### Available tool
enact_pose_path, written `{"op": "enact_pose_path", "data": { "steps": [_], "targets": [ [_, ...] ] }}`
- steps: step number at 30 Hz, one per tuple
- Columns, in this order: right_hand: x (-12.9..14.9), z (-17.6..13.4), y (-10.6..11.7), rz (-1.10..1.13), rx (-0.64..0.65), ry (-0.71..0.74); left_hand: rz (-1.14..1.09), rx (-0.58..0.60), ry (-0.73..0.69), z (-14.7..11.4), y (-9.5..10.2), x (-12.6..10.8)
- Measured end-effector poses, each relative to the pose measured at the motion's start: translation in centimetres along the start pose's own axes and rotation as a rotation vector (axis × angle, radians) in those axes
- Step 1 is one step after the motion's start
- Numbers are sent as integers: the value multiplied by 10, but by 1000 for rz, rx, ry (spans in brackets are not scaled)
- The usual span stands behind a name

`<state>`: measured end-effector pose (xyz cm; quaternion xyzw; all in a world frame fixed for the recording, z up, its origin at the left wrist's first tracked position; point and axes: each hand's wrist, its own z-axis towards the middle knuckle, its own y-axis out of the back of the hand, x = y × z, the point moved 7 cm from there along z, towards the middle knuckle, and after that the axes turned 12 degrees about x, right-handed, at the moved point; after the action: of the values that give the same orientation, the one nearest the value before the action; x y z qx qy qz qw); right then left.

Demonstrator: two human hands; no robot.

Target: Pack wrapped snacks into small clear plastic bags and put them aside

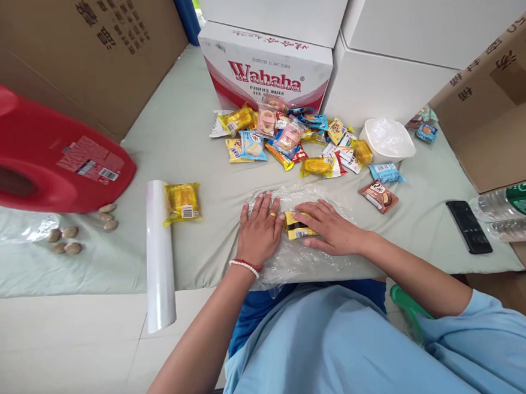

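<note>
Splayed loosely, the left hand (259, 232) lies flat on clear plastic film (290, 262). The right hand (330, 227), also unclenched, rests over a yellow snack packet (296, 227).

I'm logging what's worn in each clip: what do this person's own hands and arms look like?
The left hand is ungloved, with a gold-coloured ring, a white beaded bracelet and a red bracelet. The right hand is ungloved too, with no jewellery visible. The right sleeve is light blue and short.

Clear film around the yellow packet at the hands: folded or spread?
Spread, though wrinkled: the film shows beyond the yellow packet on its near and far sides.
</note>
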<state>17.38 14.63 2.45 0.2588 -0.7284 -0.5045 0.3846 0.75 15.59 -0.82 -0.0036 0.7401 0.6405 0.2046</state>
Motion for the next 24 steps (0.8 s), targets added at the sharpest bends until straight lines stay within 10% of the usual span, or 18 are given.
{"op": "enact_pose_path", "data": {
  "steps": [24],
  "targets": [
    [-5,2,3,-83,38,28,-148,-23,14,1,8,12]
  ]
}}
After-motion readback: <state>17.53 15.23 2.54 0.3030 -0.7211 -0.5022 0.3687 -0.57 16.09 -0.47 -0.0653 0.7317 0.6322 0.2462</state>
